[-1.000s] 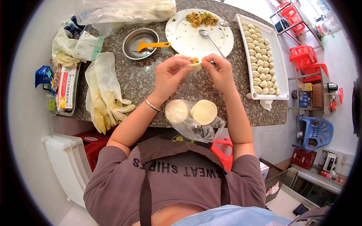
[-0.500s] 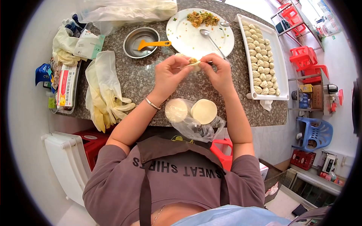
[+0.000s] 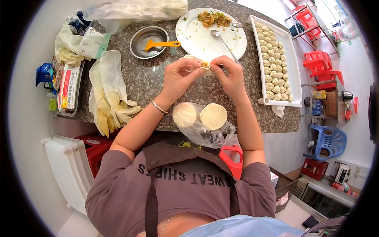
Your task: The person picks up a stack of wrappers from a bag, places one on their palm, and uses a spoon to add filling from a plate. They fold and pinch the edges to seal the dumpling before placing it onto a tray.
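Between my two hands a dumpling (image 3: 205,66) is held above the counter, its wrapper folded up around filling that still shows at the top. My left hand (image 3: 179,76) pinches its left side, and my right hand (image 3: 229,75) pinches the right edge with thumb and forefinger. Below my hands lie two stacks of round dough wrappers (image 3: 214,116), partly on a clear plastic bag (image 3: 203,136). Just beyond my hands is a white plate (image 3: 193,39) with chopped filling (image 3: 213,19) and a metal spoon (image 3: 223,44).
A white tray (image 3: 297,81) on the right carries rows of pleated dumplings (image 3: 272,59). At left are a steel bowl (image 3: 136,41) with an orange scraper (image 3: 169,44), pale rubber gloves (image 3: 112,93) and a boxed package (image 3: 69,85). The granite counter's (image 3: 260,126) near edge runs before my body.
The dumpling's opening has turned, and more of its filling faces up. My fingers have shifted slightly along its edge while both hands stay in nearly the same place.
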Demonstrator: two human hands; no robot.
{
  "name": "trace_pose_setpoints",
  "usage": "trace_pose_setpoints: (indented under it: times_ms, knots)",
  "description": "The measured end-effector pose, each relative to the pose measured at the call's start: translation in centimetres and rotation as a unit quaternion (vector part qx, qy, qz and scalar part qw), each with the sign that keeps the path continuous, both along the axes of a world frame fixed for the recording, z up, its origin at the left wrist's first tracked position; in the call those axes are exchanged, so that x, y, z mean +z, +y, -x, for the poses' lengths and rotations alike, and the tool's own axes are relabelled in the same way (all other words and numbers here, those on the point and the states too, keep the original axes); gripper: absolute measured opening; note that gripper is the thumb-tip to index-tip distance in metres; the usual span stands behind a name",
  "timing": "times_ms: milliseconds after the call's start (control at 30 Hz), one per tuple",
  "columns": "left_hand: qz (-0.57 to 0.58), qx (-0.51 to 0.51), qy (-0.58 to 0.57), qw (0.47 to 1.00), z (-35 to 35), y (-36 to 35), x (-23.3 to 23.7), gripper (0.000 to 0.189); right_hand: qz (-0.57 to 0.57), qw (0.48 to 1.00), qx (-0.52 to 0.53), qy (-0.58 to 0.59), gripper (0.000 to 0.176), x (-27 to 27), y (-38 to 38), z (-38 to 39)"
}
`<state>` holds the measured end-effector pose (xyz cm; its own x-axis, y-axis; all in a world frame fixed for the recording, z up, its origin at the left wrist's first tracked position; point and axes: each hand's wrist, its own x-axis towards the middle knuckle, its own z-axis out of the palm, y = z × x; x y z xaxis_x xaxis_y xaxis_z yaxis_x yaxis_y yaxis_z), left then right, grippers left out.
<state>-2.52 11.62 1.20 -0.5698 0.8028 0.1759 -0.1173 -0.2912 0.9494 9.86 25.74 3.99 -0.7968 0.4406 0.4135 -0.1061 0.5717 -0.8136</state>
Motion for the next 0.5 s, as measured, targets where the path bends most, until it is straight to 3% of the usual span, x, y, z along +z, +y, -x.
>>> trace_pose_setpoints:
  times_ms: [267,333,500]
  knots:
    - [-0.026,0.009,-0.009,1.0,0.2,0.3,-0.3,0.012,0.002,0.999,-0.033,-0.004,0.009,-0.5,0.5,-0.2]
    - [-0.012,0.0,0.004,1.0,0.2,0.2,-0.5,0.012,0.113,0.992,0.019,-0.043,0.009,-0.7,1.1,-0.4]
    - [-0.071,-0.002,0.038,0.997,0.0,0.4,-0.7,0.012,0.068,0.997,0.013,-0.015,0.009,-0.4,0.5,-0.2]
